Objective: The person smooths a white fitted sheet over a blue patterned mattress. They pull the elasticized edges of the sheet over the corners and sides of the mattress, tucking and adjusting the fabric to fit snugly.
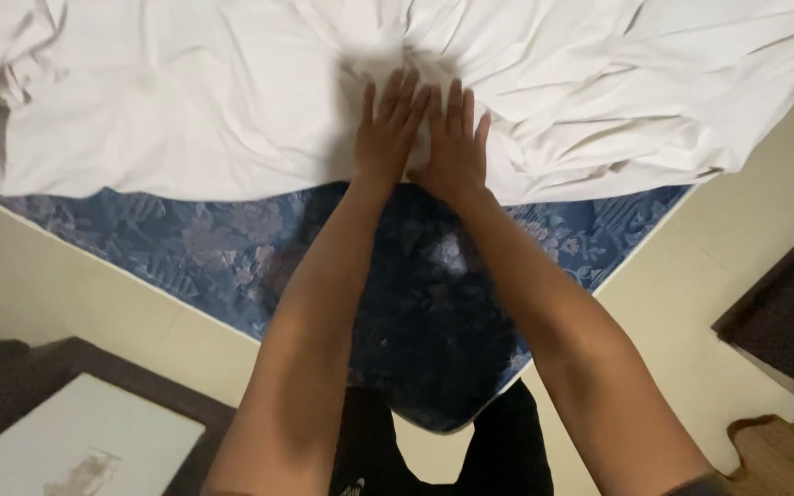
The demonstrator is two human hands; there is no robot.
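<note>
A crumpled white bed sheet covers most of a mattress with a blue floral cover. Both of my arms reach forward over the mattress corner. My left hand and my right hand lie flat side by side on the sheet near its lower edge, fingers stretched out and close together, pressing the cloth down. Folds of the sheet fan out from the spot under my hands. Neither hand grips anything.
Beige tiled floor shows on both sides of the mattress corner. A dark wooden piece with a white top stands at lower left. Dark furniture and a wooden edge are at the right.
</note>
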